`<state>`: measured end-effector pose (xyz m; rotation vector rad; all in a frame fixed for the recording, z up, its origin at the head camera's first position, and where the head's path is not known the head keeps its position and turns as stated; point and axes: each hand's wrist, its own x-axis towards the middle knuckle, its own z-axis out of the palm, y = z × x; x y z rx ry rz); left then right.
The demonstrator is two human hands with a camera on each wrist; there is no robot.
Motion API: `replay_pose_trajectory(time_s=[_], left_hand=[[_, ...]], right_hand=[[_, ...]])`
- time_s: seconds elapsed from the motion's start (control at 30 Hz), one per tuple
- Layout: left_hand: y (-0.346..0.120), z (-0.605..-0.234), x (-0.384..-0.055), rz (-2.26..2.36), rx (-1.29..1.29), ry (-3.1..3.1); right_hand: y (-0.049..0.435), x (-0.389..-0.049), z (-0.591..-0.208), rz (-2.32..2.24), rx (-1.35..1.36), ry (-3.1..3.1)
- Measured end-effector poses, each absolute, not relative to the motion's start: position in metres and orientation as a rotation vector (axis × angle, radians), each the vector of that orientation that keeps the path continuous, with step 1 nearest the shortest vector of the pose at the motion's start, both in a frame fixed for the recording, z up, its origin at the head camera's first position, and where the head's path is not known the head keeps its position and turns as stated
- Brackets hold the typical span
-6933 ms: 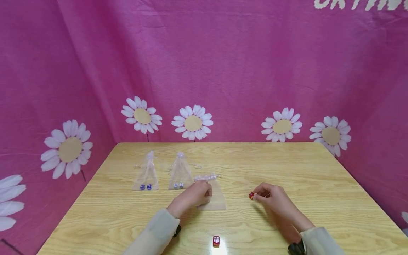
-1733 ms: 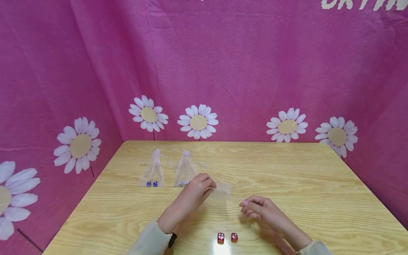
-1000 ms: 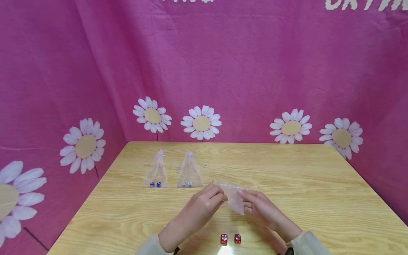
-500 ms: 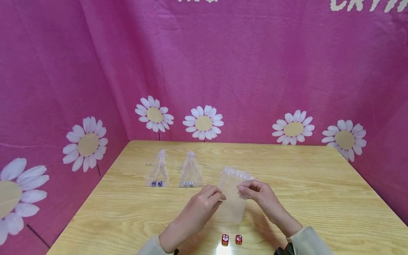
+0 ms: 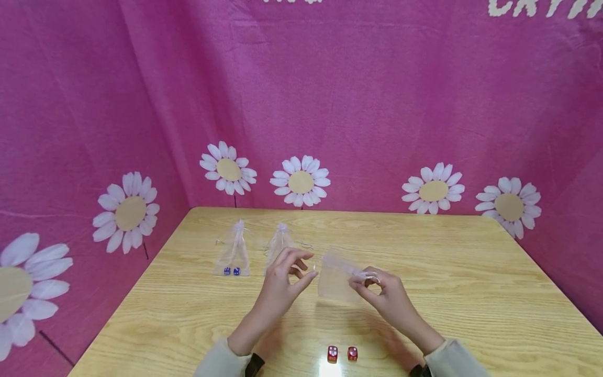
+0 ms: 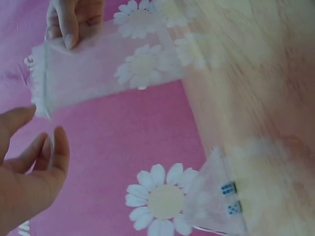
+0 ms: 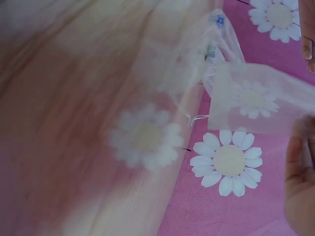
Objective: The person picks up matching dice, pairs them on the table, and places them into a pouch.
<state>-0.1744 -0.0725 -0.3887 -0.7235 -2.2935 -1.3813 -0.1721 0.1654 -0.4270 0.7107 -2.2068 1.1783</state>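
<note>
My right hand (image 5: 388,296) pinches a sheer, pale drawstring pouch (image 5: 336,280) near its gathered mouth, holding it above the table. The pouch looks flat, with nothing showing inside. To its left, my left hand (image 5: 278,288) has thumb and fingers spread apart; in the left wrist view its fingers (image 6: 59,152) are close by a corner of the pouch's mouth, gripping nothing. Two red dice, one left (image 5: 332,354) and one right (image 5: 353,353), lie side by side on the table below the hands.
Farther back on the left lies a closed pouch (image 5: 233,254) with two blue dice (image 5: 236,271) inside. Beside it, a second closed pouch (image 5: 279,242) is partly covered by my left hand. A pink curtain (image 5: 358,104) with daisies stands behind the wooden table (image 5: 447,262).
The right hand has set its red die beside the other one. The pouch was lifted from the table by the left hand, turned, and is now in the right hand; the left has let go.
</note>
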Motion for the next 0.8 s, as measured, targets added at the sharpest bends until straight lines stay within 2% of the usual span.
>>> replay_pose_trajectory(time_s=[0.2,0.43,0.8], left_hand=[[-0.076,-0.399,-0.179,-1.407,-0.887,-2.382],[-0.076,-0.407,-0.177,-1.339,-1.009,-2.385],[-0.076,-0.411,-0.172,-1.279,-0.978,-2.421]], right_hand=[[0.168,-0.174,-0.434,1.091,0.983,-2.105],[0.171,-0.174,-0.436,1.010,1.122,-2.078],[0.178,-0.159,-0.432,0.981,1.085,-2.268]])
